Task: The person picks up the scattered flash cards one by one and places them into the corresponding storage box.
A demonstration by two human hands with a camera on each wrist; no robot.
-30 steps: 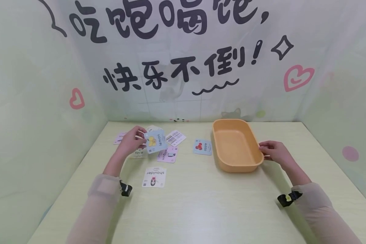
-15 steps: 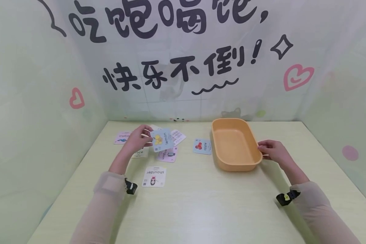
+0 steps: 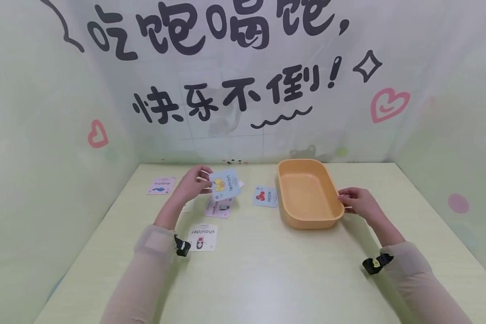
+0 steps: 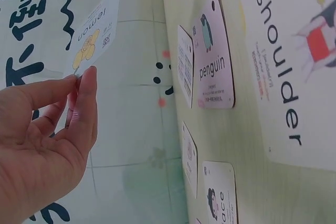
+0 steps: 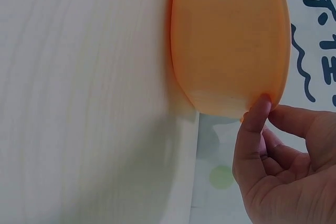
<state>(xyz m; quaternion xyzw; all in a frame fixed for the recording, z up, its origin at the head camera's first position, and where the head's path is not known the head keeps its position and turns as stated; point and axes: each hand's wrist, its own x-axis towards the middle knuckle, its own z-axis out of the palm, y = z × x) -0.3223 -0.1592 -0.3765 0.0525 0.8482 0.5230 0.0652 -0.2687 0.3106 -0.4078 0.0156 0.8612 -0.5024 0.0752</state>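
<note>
My left hand (image 3: 191,183) pinches the lemon flashcard (image 3: 224,184), shifted toward three o'clock, nearer the orange tray (image 3: 313,223) my right hand (image 3: 360,201) pinches.

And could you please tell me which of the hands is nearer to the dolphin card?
Left. The left hand is just to the right of the dolphin card, pinching the lemon card; the right hand is much farther right, gripping the orange tray.

Pale printed walls (image 3: 275,146) enclose a light wood-grain table (image 3: 320,274) on three sides, bold black Chinese lettering (image 3: 239,82) rising above its far edge, pink hearts (image 3: 390,105) near both far corners, and a soft gleam of light (image 3: 267,283) brightening its near half.
</note>
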